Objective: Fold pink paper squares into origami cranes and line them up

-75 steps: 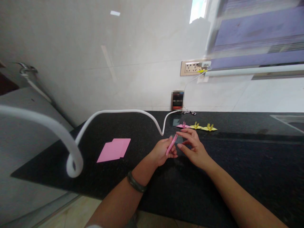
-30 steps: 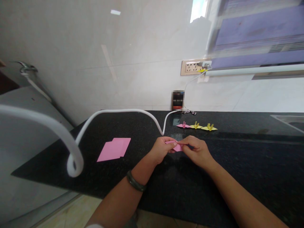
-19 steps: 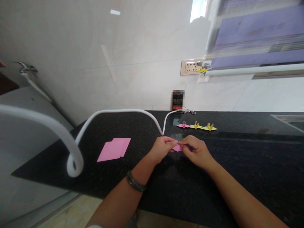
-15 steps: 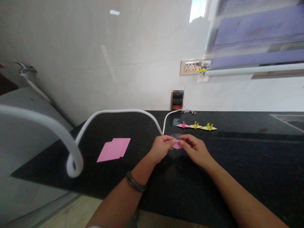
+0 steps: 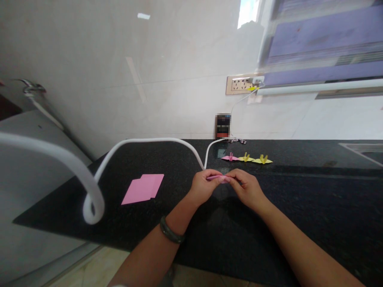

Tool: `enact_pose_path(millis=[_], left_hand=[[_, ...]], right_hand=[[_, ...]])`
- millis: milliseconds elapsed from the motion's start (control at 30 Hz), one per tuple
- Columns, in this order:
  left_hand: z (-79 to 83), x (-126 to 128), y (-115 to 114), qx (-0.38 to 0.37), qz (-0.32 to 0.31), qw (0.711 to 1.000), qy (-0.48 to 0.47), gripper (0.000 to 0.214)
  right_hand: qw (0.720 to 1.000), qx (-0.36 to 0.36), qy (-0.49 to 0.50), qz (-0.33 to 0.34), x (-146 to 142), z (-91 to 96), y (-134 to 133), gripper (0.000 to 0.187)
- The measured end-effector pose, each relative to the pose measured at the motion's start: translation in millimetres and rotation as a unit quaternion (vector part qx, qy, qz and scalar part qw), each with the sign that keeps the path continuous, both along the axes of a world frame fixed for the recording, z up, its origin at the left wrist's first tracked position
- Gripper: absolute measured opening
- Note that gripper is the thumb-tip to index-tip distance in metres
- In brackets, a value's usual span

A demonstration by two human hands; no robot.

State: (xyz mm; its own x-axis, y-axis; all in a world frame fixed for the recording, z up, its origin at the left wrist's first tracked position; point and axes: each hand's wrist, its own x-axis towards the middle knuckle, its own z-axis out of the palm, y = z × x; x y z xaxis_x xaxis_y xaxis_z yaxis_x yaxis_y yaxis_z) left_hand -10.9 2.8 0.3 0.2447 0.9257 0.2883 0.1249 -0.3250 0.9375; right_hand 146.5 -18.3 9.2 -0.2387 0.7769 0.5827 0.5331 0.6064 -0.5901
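Note:
Between my two hands is a small folded piece of pink paper, seen nearly edge-on and partly covered by fingers. My left hand pinches its left part between thumb and fingers. From the other side my right hand pinches it, its thumb and fingertips meeting near the left thumb. Beyond the hands, a pink paper crane stands in a row with a yellow paper crane and another yellow paper crane. Flat pink paper sheets lie overlapping to the left.
A thick white flexible stalk arches over the left of the dark countertop. A blurred-out device leans on the wall below the socket panel, with a cable beside it. A sink edge shows at right.
The pink paper between my hands has tilted or folded, so its lower pointed part no longer shows and only a narrow strip is seen. My hands stay in nearly the same place.

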Motion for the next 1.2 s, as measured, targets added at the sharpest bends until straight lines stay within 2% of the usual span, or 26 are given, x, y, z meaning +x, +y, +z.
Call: enact_pose_path(millis=[467, 733, 967, 1200], left_hand=[[5.2, -0.3, -2.2, 0.031, 0.019, 0.998, 0.045, 0.02], [4.3, -1.4, -3.0, 0.042, -0.002, 0.998, 0.053, 0.017], [-0.4, -0.7, -0.5, -0.021, -0.017, 1.0, 0.015, 0.019], [3.0, 1.5, -0.6, -0.118, -0.049, 0.992, -0.02, 0.024]], right_hand=[[1.0, 0.0, -0.015, 0.001, -1.1, 0.8, -1.5, 0.014], [1.0, -0.02, -0.013, 0.007, -2.3, 2.1, -3.5, 0.013], [0.998, -0.061, 0.024, 0.023, -2.2, 1.3, -2.4, 0.017], [0.995, -0.09, 0.049, -0.007, 1.7, -1.8, 1.7, 0.019]])
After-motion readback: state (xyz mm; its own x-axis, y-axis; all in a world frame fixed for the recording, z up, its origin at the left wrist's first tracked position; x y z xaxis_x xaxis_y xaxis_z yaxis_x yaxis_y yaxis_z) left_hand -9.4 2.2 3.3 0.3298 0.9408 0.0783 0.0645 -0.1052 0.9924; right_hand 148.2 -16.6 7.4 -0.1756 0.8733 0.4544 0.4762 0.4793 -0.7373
